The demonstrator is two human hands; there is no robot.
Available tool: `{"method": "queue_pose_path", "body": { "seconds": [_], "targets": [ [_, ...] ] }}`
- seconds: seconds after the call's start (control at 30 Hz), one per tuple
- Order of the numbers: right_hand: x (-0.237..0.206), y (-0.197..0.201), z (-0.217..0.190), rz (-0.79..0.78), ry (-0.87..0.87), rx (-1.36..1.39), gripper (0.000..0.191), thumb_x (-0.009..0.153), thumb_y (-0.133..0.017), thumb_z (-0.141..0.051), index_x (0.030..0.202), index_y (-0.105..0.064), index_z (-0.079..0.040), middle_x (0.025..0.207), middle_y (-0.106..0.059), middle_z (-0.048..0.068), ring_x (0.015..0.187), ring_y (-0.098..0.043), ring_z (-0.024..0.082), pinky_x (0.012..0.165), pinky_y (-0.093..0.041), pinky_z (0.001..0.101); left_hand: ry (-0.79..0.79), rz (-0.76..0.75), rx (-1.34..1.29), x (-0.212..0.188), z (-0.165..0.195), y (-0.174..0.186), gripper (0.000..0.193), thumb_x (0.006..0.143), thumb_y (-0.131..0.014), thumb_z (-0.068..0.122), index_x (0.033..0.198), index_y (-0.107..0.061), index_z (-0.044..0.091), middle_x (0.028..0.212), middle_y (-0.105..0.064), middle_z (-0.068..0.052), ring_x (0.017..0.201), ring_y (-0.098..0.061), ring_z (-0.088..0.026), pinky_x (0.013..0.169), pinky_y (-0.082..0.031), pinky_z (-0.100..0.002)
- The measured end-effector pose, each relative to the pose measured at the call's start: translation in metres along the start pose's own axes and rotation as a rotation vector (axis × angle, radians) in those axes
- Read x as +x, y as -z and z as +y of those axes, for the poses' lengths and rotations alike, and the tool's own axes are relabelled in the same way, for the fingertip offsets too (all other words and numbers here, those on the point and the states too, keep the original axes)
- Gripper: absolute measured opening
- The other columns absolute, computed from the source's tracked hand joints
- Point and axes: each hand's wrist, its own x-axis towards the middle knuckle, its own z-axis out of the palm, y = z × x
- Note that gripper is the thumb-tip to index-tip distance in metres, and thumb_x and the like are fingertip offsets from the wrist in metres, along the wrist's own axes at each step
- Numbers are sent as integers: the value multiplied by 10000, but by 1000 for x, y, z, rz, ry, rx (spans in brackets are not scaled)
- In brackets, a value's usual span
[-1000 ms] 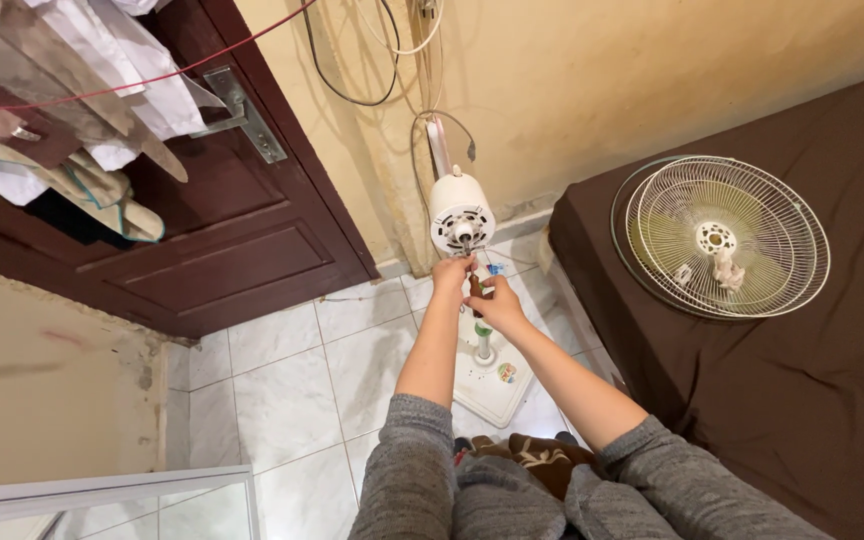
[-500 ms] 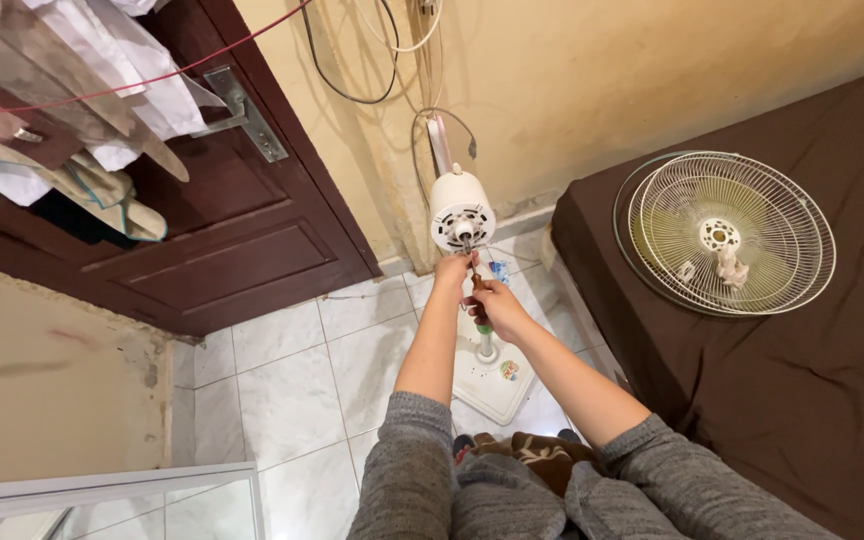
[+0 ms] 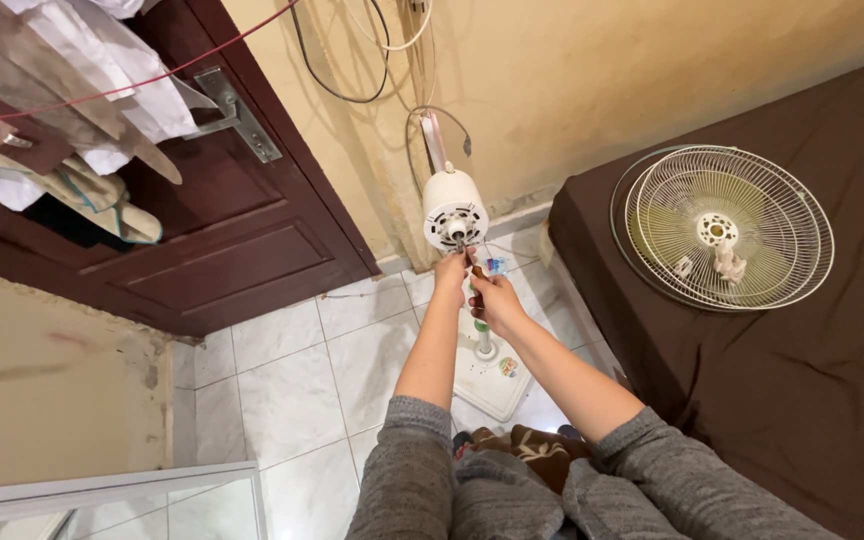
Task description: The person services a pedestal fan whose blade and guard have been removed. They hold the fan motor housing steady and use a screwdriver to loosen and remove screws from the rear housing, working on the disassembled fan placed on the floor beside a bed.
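Both hands raised at white round fan motor housing [image 3: 455, 210] on stand, mid-scene, near yellow wall. Left hand [image 3: 449, 277] just below housing front, fingers curled at short shaft; exact grip cannot tell. Right hand [image 3: 493, 298] beside it, fingers pinched around small blue-tipped object [image 3: 493, 266]. White square fan base [image 3: 492, 372] on white tile floor below. Round wire fan guard with pale green blades [image 3: 727, 229] lies on dark brown bed, right. Dark wooden door [image 3: 202, 240] left.

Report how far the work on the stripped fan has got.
Done: the fan grille with its blades lies off on the brown bed. In hand: the left hand and right hand work at the shaft of the bare motor head, the right holding a small tool. Left: the motor head remains on its stand.
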Motion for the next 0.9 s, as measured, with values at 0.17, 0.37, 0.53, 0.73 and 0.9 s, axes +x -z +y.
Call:
{"method": "queue_pose_path", "body": {
  "seconds": [0.17, 0.37, 0.53, 0.73, 0.9],
  "targets": [
    [-1, 2, 2, -19, -12, -120, 270, 1001, -571, -348, 955, -567, -82, 742, -565, 18, 600, -537, 155, 486, -360, 307, 69, -46, -147, -4, -9, 1, 254, 1001, -610, 268, 1048, -759, 68, 856, -684, -25, 769, -593, -154, 644, -451, -313],
    [2, 15, 6, 67, 459, -701, 326, 942, -668, -340, 1014, -625, -25, 765, -629, 74, 706, -623, 273, 631, -481, 406, -76, -41, -64, -2, -7, 1, 177, 937, -732, 180, 959, -739, 4, 770, -675, -36, 688, -605, -141, 638, -486, -291],
    [-6, 22, 14, 166, 903, -1096, 480, 758, -753, -110, 1156, -524, 29, 971, -590, 260, 793, -644, 445, 698, -538, 484, -177, -10, -82, -4, -10, -4, 142, 879, -793, 140, 901, -739, 10, 776, -696, -17, 681, -609, -126, 650, -477, -281],
    [-1, 12, 11, 55, 317, -595, 290, 904, -651, -95, 1148, -519, -13, 893, -672, 145, 691, -680, 262, 613, -522, 396, -149, 29, -34, -5, -10, -2, 156, 921, -770, 167, 895, -748, 14, 791, -692, -39, 692, -611, -123, 645, -471, -274],
    [1, 4, 15, -81, 23, -92, 193, 971, -600, -107, 1137, -535, -32, 887, -653, 97, 705, -659, 208, 554, -485, 326, -22, 8, 5, -1, -1, 7, 135, 927, -706, 155, 971, -784, 54, 871, -728, -31, 726, -596, -103, 669, -440, -287]
  ]
}}
